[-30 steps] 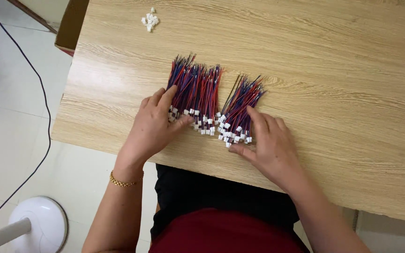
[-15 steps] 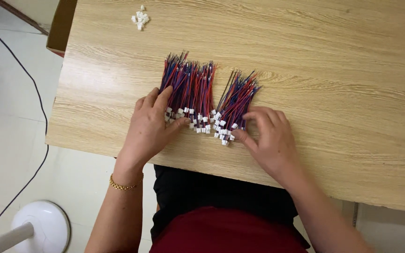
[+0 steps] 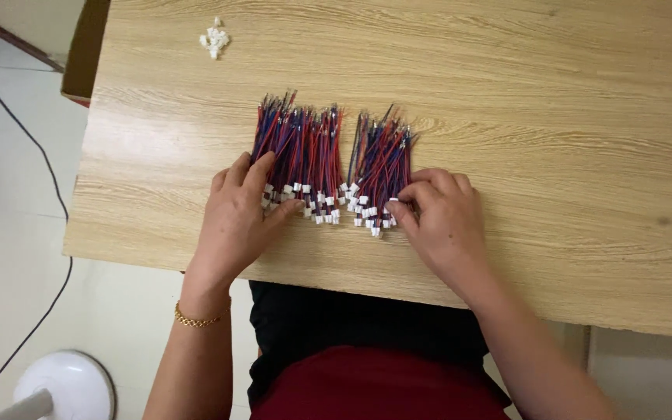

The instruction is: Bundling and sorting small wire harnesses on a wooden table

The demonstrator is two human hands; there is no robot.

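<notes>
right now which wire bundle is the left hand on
The wider bundle, on the left hand's side. The narrower bundle beside it, across a slim gap, lies under the right hand's fingertips.

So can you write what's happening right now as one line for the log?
left hand: flat on left wire bundle | right hand: fingers at right wire bundle | white connectors: far corner | wooden table

Light wooden table (image 3: 554,117): two wire bundles (image 3: 332,159), white connector heap (image 3: 214,37).
</notes>
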